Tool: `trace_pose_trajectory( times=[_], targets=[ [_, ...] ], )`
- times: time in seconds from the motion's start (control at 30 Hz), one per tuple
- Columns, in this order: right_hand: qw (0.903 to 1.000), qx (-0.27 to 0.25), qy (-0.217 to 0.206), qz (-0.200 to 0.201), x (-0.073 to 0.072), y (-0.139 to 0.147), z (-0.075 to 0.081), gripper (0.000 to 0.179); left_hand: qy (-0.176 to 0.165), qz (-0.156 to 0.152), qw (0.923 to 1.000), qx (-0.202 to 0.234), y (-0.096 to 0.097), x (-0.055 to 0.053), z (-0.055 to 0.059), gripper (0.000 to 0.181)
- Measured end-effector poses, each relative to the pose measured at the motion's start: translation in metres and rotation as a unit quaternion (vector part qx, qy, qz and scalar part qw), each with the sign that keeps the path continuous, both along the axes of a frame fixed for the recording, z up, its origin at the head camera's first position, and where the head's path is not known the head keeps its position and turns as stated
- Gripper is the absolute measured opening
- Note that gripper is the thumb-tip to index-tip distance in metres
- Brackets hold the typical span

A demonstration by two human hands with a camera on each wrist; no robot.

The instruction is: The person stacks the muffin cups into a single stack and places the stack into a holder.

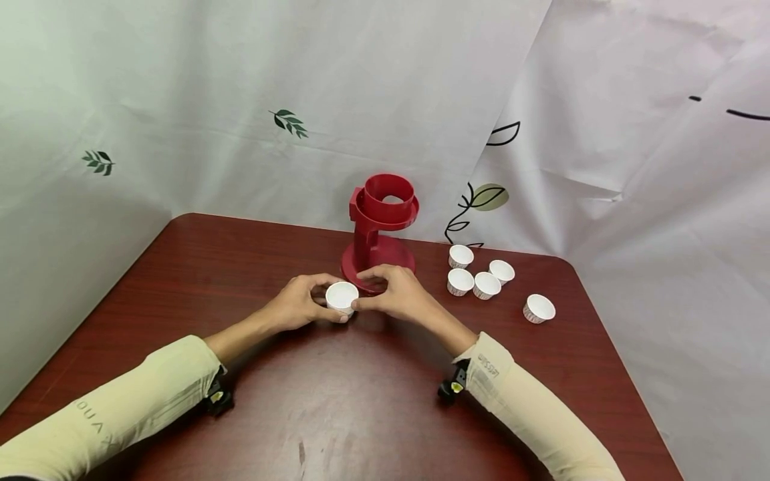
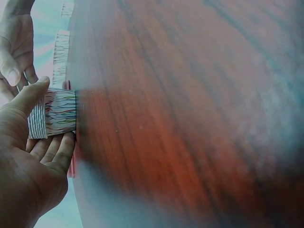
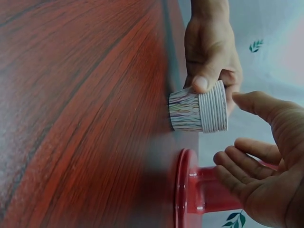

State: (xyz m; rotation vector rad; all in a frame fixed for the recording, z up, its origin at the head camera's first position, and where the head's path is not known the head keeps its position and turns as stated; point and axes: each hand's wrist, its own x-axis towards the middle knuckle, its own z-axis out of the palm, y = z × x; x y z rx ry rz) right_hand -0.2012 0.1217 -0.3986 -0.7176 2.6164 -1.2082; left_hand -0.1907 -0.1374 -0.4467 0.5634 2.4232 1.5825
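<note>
A nested stack of white paper cups (image 1: 341, 296) with coloured streaks on the sides stands on the table in front of the red stand. My left hand (image 1: 299, 302) grips the stack (image 2: 61, 111) from the left, thumb on the near side and fingers behind. My right hand (image 1: 397, 292) is at the stack's right side, its thumb tip right at the rim and its fingers spread apart. In the right wrist view, the right hand (image 3: 270, 166) has relaxed fingers with nothing between them, while the left hand (image 3: 213, 52) holds the stack (image 3: 199, 108).
The red stand (image 1: 367, 237) with a ring-shaped top (image 1: 390, 212) rises at the table's back edge, behind the hands. Several single white cups (image 1: 486, 286) are grouped at the back right, and another white cup (image 1: 539, 308) stands apart farther right. White printed cloth (image 1: 373, 80) hangs behind the table.
</note>
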Motion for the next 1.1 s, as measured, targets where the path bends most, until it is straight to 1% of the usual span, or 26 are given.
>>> trace_pose_trajectory(
  times=[0.13,0.3,0.67,0.9,1.1],
  targets=[
    [1.0,0.003,0.005,0.004,0.0,0.004,0.0,0.057,0.007,0.0,1.0,-0.001,0.0,0.0,0.0,0.059],
    [1.0,0.003,-0.002,0.008,-0.001,0.008,0.003,0.058,0.005,0.002,1.0,-0.005,0.0,0.001,0.0,0.062],
    [0.9997,0.017,-0.016,-0.013,0.0,0.019,0.008,0.059,0.008,0.002,1.0,-0.003,-0.001,0.0,-0.002,0.061],
    [0.9993,0.019,-0.012,-0.03,-0.002,0.032,0.013,0.061,0.009,-0.002,1.0,0.002,0.0,0.0,-0.002,0.061],
    [0.9989,0.028,-0.016,-0.035,-0.001,0.04,0.014,0.063,0.007,0.005,1.0,0.0,0.0,-0.001,-0.002,0.062]
  ],
)
